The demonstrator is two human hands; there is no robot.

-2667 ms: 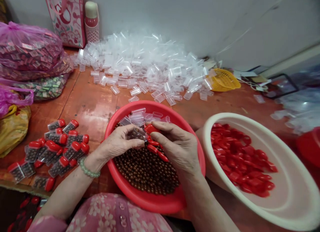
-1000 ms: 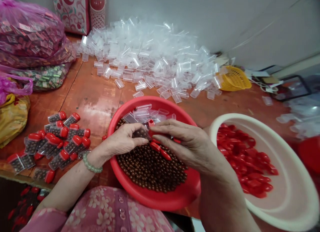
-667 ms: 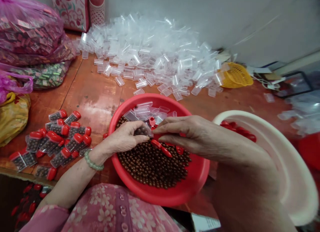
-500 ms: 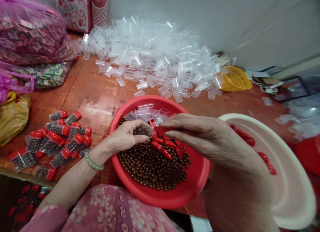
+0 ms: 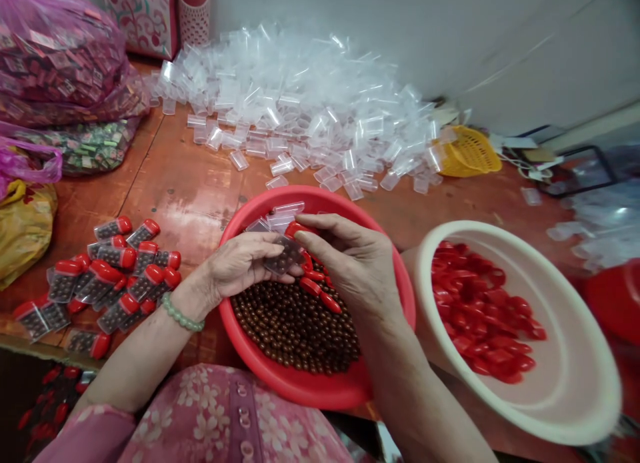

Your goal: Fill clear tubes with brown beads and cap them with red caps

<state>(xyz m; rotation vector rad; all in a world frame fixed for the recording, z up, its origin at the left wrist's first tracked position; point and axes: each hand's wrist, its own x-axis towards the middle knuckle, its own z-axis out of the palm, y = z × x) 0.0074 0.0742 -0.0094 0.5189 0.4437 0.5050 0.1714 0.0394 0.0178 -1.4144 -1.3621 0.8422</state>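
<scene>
My left hand [image 5: 243,262] holds a clear container [image 5: 283,256] full of dark brown balls above the red basin [image 5: 395,276]. At the container's upper end, my right hand [image 5: 350,256] pinches a red cap [image 5: 296,230] between thumb and fingers. Whether the cap is fully seated cannot be made out. Brown balls [image 5: 300,330] fill the lower part of the basin, with several loose red caps [image 5: 320,293] on them and clear empty containers [image 5: 285,213] at the back.
Filled, red-capped containers [image 5: 120,256] lie at the left. A white basin [image 5: 595,356] of red caps [image 5: 480,310] stands at the right. Clear containers [image 5: 310,110] are heaped behind, beside a yellow basket [image 5: 470,153]. Pink bags [image 5: 60,56] sit at the back left.
My right hand has turned and drawn in to the container with a red cap pinched at its end. The caps in the white basin now show fully. The left hand has tilted the container.
</scene>
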